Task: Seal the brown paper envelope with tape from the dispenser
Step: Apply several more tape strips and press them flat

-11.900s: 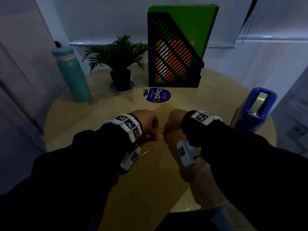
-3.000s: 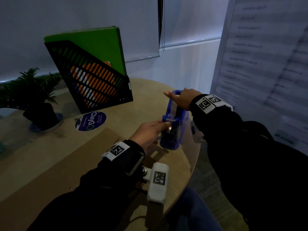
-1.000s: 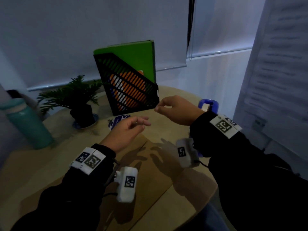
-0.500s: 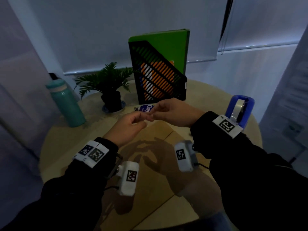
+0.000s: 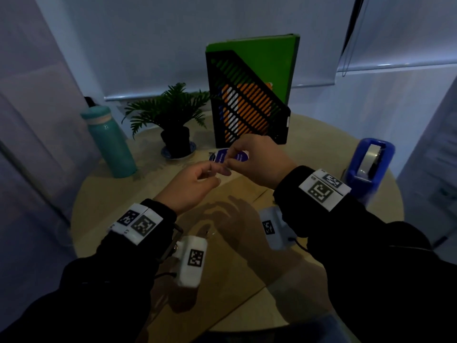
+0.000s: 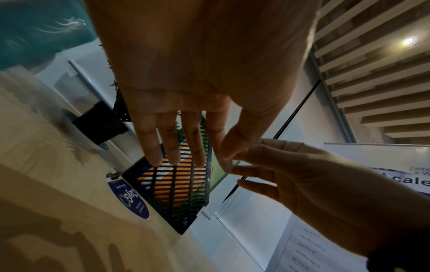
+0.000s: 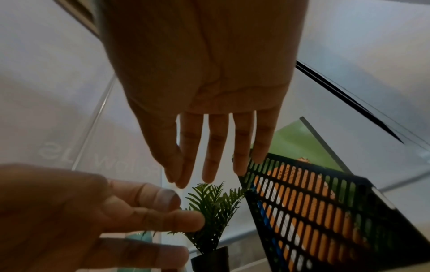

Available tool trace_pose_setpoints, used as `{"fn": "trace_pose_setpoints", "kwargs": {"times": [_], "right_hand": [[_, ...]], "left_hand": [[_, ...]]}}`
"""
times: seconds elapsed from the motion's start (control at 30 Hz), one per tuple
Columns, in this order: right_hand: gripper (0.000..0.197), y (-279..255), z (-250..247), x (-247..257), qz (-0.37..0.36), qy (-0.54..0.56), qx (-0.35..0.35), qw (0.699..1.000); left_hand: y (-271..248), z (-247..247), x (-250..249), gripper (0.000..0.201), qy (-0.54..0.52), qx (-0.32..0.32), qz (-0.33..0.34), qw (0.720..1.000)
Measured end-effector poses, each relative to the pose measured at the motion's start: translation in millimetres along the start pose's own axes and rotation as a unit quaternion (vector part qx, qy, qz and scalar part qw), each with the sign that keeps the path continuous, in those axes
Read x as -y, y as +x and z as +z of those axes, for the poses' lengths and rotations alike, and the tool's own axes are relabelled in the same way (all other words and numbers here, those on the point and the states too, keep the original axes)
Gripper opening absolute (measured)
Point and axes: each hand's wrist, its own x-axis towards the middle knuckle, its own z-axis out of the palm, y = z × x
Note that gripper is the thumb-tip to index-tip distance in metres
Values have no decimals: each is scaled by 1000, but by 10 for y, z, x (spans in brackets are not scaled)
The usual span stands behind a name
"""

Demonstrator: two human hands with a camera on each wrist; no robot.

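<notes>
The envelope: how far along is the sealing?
Done: a short strip of clear tape seems already off the dispenser, which stands untouched. In hand: left hand and right hand pinch that strip between them above the envelope. Left: pressing it down; no tape shows on the envelope yet.

One envelope [image 5: 222, 243], one tape dispenser [image 5: 368, 164], two hands [image 5: 190, 186].

This looks like an office meeting corner. A round wooden table [image 5: 309, 134] carries a black mesh file holder [image 5: 247, 112] with a green folder [image 5: 267, 63] at the far side. Roller blinds [image 5: 197, 45] cover the far wall, and a printed calendar sheet [image 6: 309, 246] hangs at the right.
</notes>
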Motion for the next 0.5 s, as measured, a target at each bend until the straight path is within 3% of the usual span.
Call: {"fn": "trace_pose_setpoints", "kwargs": {"times": [0.5], "right_hand": [[13,35,-41,-187,-1,-15,-67,998]], "left_hand": [[148,119,-24,31,-8,24,-6,1000]]}}
